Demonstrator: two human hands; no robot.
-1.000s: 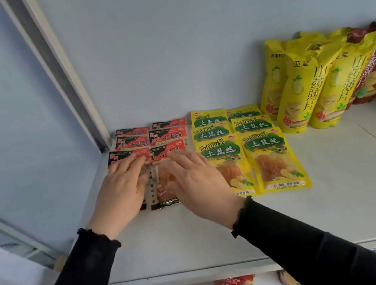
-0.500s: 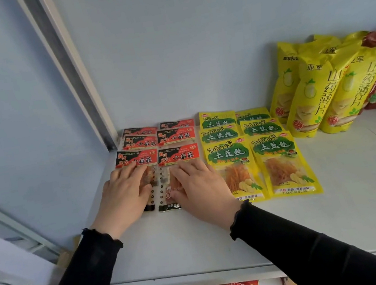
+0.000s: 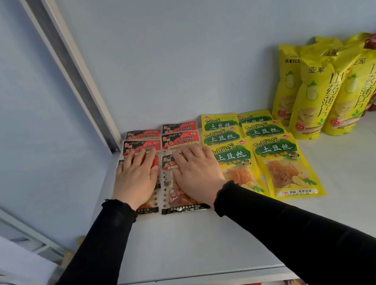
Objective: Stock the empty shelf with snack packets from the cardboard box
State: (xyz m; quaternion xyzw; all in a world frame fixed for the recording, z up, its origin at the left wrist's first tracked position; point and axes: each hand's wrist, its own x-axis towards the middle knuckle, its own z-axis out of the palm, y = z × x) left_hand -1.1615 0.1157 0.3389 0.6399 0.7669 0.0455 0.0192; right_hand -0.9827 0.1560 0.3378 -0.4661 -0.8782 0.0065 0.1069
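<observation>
Both hands flat, fingers straight, holding nothing: my left hand [image 3: 135,178] presses the front-left red packet [image 3: 149,204], my right hand [image 3: 196,169] the front-right red packet [image 3: 182,199], at the left end of the shelf [image 3: 199,245]. Step looks like squaring the front row. I'd press lightly, slide both packets back evenly, overlap the rear red packets [image 3: 180,140], and keep the edge off the yellow packets [image 3: 285,165]. Cardboard box not in view.

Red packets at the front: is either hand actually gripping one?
No. The left hand and right hand lie flat, fingers straight, pressing on the front red packets.
</observation>
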